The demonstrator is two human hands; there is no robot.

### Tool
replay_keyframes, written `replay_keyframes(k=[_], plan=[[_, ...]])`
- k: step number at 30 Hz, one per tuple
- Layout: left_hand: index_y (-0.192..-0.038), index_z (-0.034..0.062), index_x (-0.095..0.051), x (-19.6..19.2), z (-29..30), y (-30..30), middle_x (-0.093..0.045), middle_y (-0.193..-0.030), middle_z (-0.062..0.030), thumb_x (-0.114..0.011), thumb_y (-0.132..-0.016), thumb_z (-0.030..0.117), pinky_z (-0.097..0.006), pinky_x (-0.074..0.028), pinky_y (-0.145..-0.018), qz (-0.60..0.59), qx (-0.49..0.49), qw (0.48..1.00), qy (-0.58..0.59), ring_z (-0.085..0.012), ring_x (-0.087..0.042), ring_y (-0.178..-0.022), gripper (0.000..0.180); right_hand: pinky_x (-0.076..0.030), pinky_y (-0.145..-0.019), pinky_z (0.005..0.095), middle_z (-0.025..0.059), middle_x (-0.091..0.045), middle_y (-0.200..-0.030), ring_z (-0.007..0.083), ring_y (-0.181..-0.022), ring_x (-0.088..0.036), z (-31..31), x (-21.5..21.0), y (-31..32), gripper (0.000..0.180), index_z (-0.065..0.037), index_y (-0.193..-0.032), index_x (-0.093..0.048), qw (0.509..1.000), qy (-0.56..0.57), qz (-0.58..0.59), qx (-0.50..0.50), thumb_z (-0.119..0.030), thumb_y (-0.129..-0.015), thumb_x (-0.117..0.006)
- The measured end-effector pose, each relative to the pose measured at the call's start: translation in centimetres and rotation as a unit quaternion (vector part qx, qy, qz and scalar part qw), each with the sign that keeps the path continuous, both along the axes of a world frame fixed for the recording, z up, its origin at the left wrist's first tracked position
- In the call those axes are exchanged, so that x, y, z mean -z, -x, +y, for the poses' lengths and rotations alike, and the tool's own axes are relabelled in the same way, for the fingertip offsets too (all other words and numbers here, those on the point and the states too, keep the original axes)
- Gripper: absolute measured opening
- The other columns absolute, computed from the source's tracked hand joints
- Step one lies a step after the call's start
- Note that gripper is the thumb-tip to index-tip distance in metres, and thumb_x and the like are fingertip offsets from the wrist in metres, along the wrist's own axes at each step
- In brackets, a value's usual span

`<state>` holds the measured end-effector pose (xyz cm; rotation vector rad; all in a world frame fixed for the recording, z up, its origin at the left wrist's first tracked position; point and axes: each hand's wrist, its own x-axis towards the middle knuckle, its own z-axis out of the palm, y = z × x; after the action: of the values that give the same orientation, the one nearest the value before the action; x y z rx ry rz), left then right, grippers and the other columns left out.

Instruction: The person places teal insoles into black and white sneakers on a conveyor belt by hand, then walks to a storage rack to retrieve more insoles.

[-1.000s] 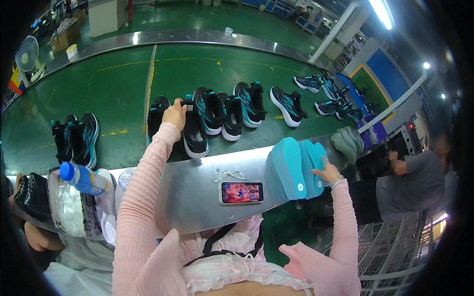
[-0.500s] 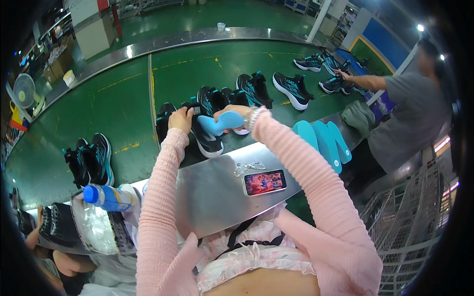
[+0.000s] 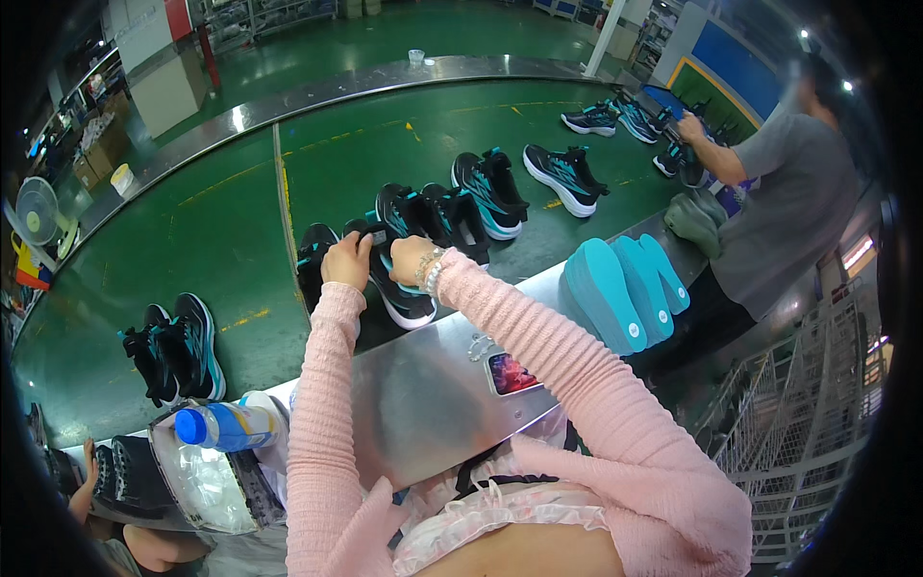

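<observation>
A black sneaker [image 3: 409, 310] with a white sole lies at the near edge of the green table, between my hands. My left hand [image 3: 347, 260] is closed on the black upper by its opening, where a small pale label shows. My right hand [image 3: 413, 260] is closed at the shoe's opening on a blue insole [image 3: 411, 288]. Only a sliver of that insole shows under the fingers; the rest is hidden by the hand and the shoe. Beside my hands stand more black and teal sneakers [image 3: 488, 195].
Teal insoles [image 3: 606, 296] are stacked on the metal ledge [image 3: 413, 404], near a phone [image 3: 511, 373] partly behind my right forearm. Left are a blue-capped bottle [image 3: 226, 426] and a pair of sneakers [image 3: 183, 348]. A co-worker [image 3: 788, 212] handles shoes at the far right.
My right hand has moved left and down with the blue insole, now mostly out of sight at the shoe. My left hand keeps its hold. The view has shifted slightly; the co-worker's hand has risen.
</observation>
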<state>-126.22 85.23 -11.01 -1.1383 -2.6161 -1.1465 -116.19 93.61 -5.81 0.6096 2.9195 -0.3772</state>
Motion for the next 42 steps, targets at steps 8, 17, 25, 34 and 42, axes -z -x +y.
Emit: replay_keyframes(k=[8,17,25,34,42], plan=[[-0.077,0.0047,-0.056,0.4,0.7,-0.2,-0.057,-0.068,-0.0187,-0.048,-0.080,0.033,-0.044,-0.042,-0.058,0.008,0.008,1.000,-0.011,-0.0361,-0.055,-0.067,0.030,-0.047,-0.071,0.0392,0.0223,-0.059,-0.079,0.0340,-0.079,-0.058,-0.3,3.8,0.4,0.019,0.000,-0.078,-0.061,0.991,0.036,0.091,0.092,-0.017,-0.068,-0.059],[-0.077,0.0033,-0.056,-0.2,-0.2,0.1,-0.056,-0.066,-0.0183,-0.050,-0.079,0.029,-0.040,-0.042,-0.056,-0.007,0.007,1.000,-0.009,-0.0349,-0.055,-0.063,0.027,-0.046,-0.052,0.0269,0.0078,-0.062,-0.060,0.0159,-0.054,-0.059,3.8,-3.5,-1.0,0.024,0.000,-0.067,-0.064,0.968,0.237,-0.081,0.010,-0.024,-0.065,-0.061],[-0.085,0.0004,-0.058,1.8,0.9,1.1,-0.056,-0.059,-0.0140,-0.052,-0.080,0.022,-0.029,-0.042,-0.046,-0.012,0.036,0.995,-0.092,-0.0203,-0.056,-0.048,0.023,-0.047,-0.072,0.0345,0.0186,-0.061,-0.081,0.0300,-0.081,-0.059,2.1,1.5,0.3,0.032,-0.002,-0.076,-0.065,0.994,0.086,0.023,0.063,-0.026,-0.056,-0.065],[-0.086,-0.0002,-0.059,0.5,0.1,0.2,-0.058,-0.063,-0.0155,-0.055,-0.078,0.022,-0.031,-0.043,-0.049,-0.004,0.031,0.995,-0.093,-0.0232,-0.057,-0.051,0.024,-0.046,-0.055,0.0296,0.0054,-0.061,-0.063,0.0181,-0.060,-0.060,4.6,-2.3,-0.8,0.010,-0.011,-0.069,-0.063,0.971,0.077,-0.038,-0.224,-0.016,-0.067,-0.055],[-0.087,0.0031,-0.061,0.8,-0.8,0.9,-0.058,-0.073,-0.0194,-0.055,-0.076,0.026,-0.038,-0.045,-0.061,-0.018,0.018,0.997,-0.079,-0.0339,-0.057,-0.068,0.025,-0.049,-0.067,0.0372,0.0172,-0.061,-0.077,0.0298,-0.076,-0.060,-2.8,3.9,1.9,0.015,-0.004,-0.076,-0.062,0.988,0.024,0.116,0.103,-0.012,-0.071,-0.051]])
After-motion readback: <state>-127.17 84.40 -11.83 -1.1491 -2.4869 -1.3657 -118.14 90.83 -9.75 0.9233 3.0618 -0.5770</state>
